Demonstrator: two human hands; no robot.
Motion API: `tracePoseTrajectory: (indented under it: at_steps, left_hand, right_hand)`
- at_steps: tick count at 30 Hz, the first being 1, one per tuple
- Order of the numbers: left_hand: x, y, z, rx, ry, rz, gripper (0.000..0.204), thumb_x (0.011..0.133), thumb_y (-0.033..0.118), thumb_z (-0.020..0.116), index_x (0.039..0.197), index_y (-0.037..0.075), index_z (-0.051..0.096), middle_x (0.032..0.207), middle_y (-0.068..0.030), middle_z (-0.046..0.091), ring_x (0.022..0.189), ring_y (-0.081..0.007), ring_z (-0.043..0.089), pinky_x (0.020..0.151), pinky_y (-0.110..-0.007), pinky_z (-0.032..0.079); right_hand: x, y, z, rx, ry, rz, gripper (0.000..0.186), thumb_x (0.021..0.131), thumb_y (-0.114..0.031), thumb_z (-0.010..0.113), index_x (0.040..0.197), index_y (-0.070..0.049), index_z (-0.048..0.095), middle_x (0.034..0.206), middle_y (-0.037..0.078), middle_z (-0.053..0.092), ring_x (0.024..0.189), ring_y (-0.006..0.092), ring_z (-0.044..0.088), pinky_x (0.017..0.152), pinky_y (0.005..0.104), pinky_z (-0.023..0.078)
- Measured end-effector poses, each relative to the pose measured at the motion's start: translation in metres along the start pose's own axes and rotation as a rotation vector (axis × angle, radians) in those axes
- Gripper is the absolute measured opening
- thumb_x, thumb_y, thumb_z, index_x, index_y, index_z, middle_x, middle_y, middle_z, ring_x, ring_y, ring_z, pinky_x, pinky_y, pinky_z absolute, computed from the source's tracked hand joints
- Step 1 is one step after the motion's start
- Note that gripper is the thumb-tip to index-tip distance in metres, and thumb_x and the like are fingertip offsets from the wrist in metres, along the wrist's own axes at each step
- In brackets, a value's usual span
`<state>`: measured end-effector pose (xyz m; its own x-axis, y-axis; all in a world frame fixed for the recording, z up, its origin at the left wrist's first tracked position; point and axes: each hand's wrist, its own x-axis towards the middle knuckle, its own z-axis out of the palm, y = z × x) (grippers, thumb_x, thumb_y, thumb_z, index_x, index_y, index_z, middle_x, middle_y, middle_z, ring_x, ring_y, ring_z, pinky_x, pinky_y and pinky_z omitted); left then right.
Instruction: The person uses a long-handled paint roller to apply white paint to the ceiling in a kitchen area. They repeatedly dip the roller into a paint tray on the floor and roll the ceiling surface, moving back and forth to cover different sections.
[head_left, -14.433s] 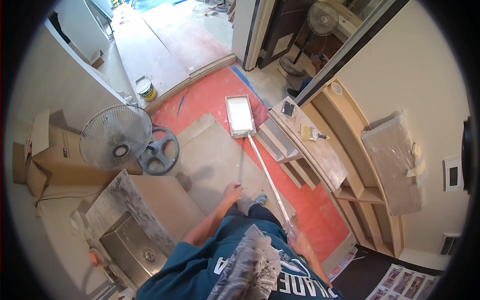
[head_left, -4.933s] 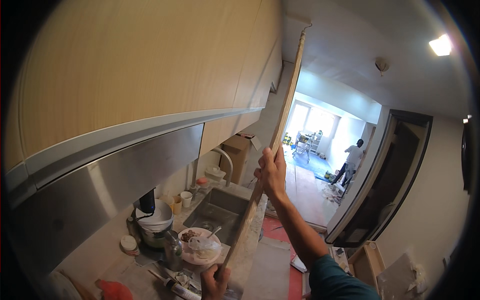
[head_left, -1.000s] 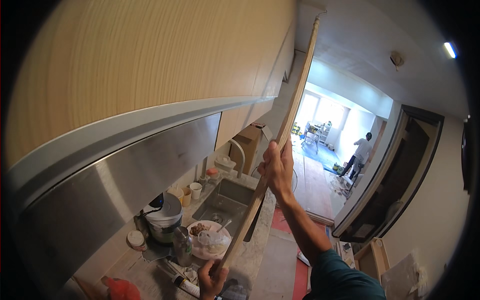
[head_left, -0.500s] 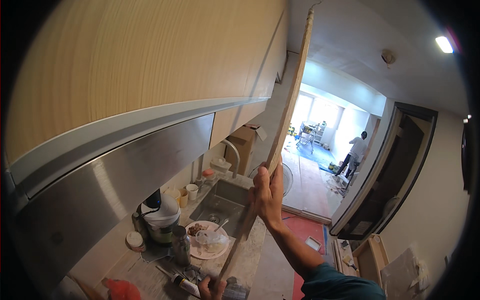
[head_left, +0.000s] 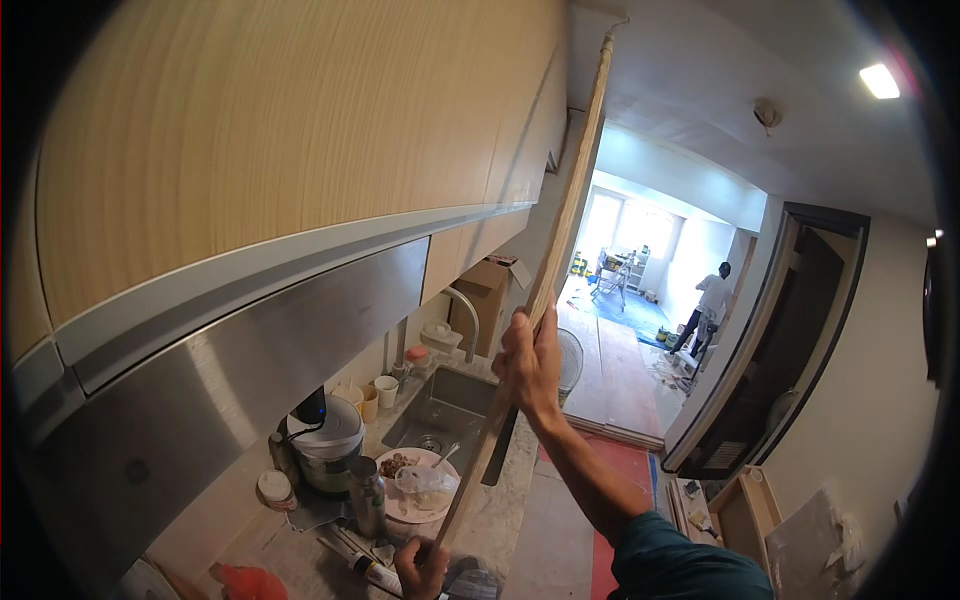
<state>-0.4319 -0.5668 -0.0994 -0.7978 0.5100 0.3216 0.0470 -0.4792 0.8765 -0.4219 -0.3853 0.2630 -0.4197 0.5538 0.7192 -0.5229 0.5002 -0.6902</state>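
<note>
The pole [head_left: 549, 275] slants up through left grip [head_left: 421, 569] and higher right grip [head_left: 530, 362].

Mottled countertop [head_left: 506, 506] — bucket [head_left: 334, 440], bottle [head_left: 368, 498], plate [head_left: 402, 509], cups [head_left: 387, 392]

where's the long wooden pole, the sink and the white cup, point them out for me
wooden pole [head_left: 568, 205]: head view, on its upper length
sink [head_left: 452, 396]: head view, on the bare inside of its basin
white cup [head_left: 386, 391]: head view, on the side of its body
</note>
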Motion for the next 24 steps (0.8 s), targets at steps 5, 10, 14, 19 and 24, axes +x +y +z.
tracePoseTrajectory:
  at_steps: [5,10,14,19,24]
  left_hand:
    - [-0.045,-0.042,-0.031,0.222,0.069,0.031,0.041,0.09,0.043,0.067,0.083,0.004,0.059,0.062,0.0004,0.056,0.051,-0.0088,0.049,0.047,-0.025,0.038]
    - [-0.084,-0.062,-0.058,0.136,0.114,-0.004,0.035,0.088,0.038,0.071,0.091,0.005,0.06,0.072,0.0015,0.056,0.061,-0.0086,0.05,0.052,-0.026,0.04]
    - [-0.088,-0.045,-0.057,0.18,0.074,0.024,0.033,0.089,0.037,0.07,0.089,0.006,0.059,0.073,0.0027,0.054,0.061,-0.0083,0.049,0.053,-0.026,0.04]
    - [-0.078,-0.077,-0.043,0.276,0.02,-0.028,0.032,0.091,0.036,0.068,0.082,0.008,0.054,0.066,0.0042,0.051,0.055,-0.0073,0.047,0.05,-0.024,0.038]
    - [-0.049,0.016,0.001,0.139,0.016,0.097,0.036,0.092,0.037,0.069,0.08,0.008,0.052,0.063,0.004,0.051,0.053,-0.0077,0.047,0.049,-0.025,0.037]
  right_hand:
    - [-0.046,-0.011,0.008,-0.059,-0.002,-0.055,0.057,0.105,-0.024,0.046,0.153,-0.007,0.019,0.076,-0.003,0.044,0.054,0.0044,0.042,0.045,0.0194,0.038]
    - [-0.082,-0.029,0.02,0.047,-0.058,-0.067,0.06,0.105,-0.021,0.046,0.154,-0.005,0.016,0.088,0.0,0.047,0.057,0.004,0.045,0.046,0.0189,0.039]
    - [-0.093,-0.029,0.024,0.057,0.0,-0.041,0.057,0.105,-0.017,0.045,0.153,-0.005,0.018,0.093,0.001,0.047,0.057,0.0037,0.044,0.046,0.0184,0.039]
    - [-0.069,-0.02,0.009,-0.055,0.073,-0.049,0.053,0.104,-0.015,0.045,0.151,-0.006,0.022,0.086,-0.001,0.047,0.058,0.0032,0.043,0.047,0.0183,0.04]
    - [-0.048,-0.012,-0.002,-0.074,0.076,-0.013,0.052,0.104,-0.017,0.045,0.15,-0.006,0.023,0.081,-0.002,0.046,0.058,0.0035,0.043,0.046,0.0193,0.04]
